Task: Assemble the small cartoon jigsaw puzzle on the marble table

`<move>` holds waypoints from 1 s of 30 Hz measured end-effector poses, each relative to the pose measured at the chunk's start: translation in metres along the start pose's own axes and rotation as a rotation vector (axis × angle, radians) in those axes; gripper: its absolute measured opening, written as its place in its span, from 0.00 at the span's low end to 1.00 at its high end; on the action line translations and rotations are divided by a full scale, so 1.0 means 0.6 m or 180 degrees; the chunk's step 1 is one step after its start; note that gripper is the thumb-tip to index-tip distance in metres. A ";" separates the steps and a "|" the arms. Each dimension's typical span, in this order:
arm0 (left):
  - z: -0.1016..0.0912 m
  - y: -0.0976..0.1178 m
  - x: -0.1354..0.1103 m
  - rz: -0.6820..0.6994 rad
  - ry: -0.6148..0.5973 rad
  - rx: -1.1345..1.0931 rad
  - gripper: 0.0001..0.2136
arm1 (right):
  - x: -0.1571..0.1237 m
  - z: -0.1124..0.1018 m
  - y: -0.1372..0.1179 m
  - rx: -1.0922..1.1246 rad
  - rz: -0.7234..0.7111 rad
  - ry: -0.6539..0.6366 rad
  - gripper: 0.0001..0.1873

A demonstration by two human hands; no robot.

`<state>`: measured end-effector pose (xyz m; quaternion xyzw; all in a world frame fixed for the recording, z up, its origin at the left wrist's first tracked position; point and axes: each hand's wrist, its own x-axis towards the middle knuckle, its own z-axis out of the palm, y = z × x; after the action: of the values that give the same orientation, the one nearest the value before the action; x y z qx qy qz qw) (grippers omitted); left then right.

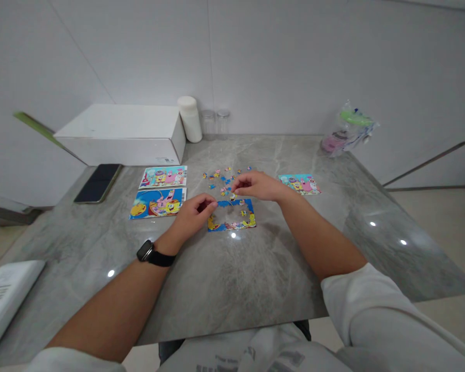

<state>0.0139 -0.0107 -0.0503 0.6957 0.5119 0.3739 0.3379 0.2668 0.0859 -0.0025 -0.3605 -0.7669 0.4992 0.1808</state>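
Observation:
On the grey table lies a jigsaw puzzle (232, 226) whose border is joined up in blue, yellow and pink; bare tabletop shows through much of its middle. My left hand (195, 212) is closed at its upper left corner, thumb and forefinger together, and what they hold, if anything, is hidden. Just above the top border, my right hand (257, 186) pinches a small puzzle piece (233, 197). Loose puzzle pieces (212, 186) are scattered beyond the border, partly behind my right hand.
Cartoon picture cards (158, 203) lie at left, another card (300, 184) at right. A phone (98, 183), white box (120, 150), white bottle (189, 120) and two clear glasses (216, 125) stand further back. A bagged cup (349, 132) is at back right, a white device (11, 294) at front left.

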 end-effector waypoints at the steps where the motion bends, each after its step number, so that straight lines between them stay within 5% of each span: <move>1: 0.002 0.003 -0.002 -0.0030 -0.0010 -0.0084 0.15 | -0.001 0.008 -0.004 0.0061 -0.0021 -0.0054 0.08; 15: 0.015 0.029 -0.012 -0.0199 -0.0359 -0.0345 0.15 | 0.010 0.053 -0.007 0.0380 -0.0104 -0.0192 0.07; 19: 0.017 0.023 -0.009 -0.0163 -0.0253 -0.0422 0.13 | 0.009 0.059 -0.014 0.0408 -0.0137 -0.0111 0.07; 25: 0.014 0.010 -0.008 -0.0192 0.0127 -0.0544 0.13 | 0.011 0.065 -0.023 0.0479 -0.0162 0.0580 0.08; 30: 0.013 0.008 -0.007 -0.0167 0.0272 -0.0548 0.13 | 0.003 0.080 -0.023 0.0242 -0.0233 0.0459 0.12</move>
<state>0.0219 -0.0165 -0.0510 0.6339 0.5099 0.4368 0.3839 0.2298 0.0534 -0.0113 -0.3601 -0.7451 0.4936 0.2673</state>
